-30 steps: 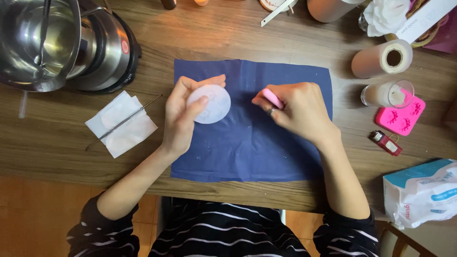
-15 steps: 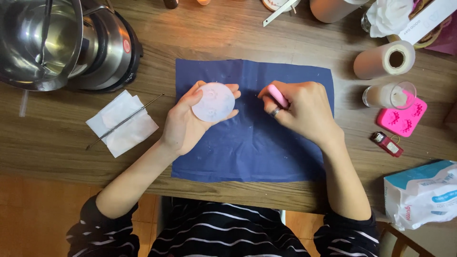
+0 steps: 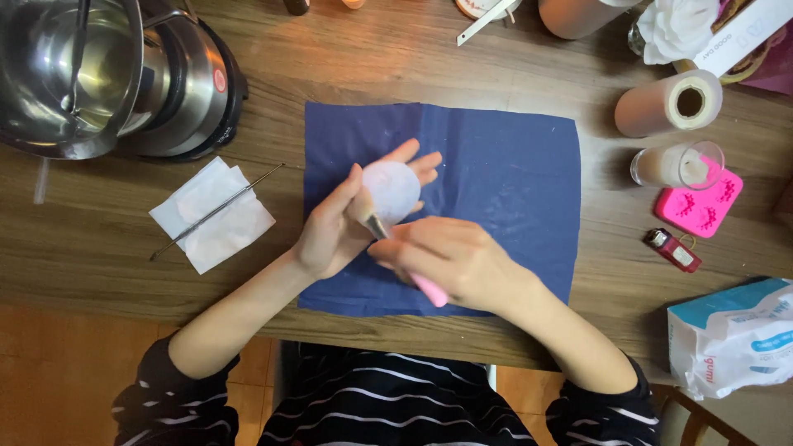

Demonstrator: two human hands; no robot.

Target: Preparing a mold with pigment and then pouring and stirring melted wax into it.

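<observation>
The left hand [image 3: 339, 227] cradles one pale round disc [image 3: 391, 191] in its fingers, thumb pressed against the rim, above the single blue cloth [image 3: 512, 182] spread on the wooden table [image 3: 372, 66]. The right hand [image 3: 450, 260] pinches one pink-handled brush [image 3: 429, 289], whose tip meets the disc's lower edge. To the left lie one white tissue [image 3: 211, 215] with one thin metal pick [image 3: 216, 211] across it, and one steel pot [image 3: 62, 70]. To the right stand one paper roll [image 3: 665, 105], one glass [image 3: 677, 165], one pink mould [image 3: 702, 211], one small red lighter [image 3: 673, 249] and one wipes pack [image 3: 735, 334].
</observation>
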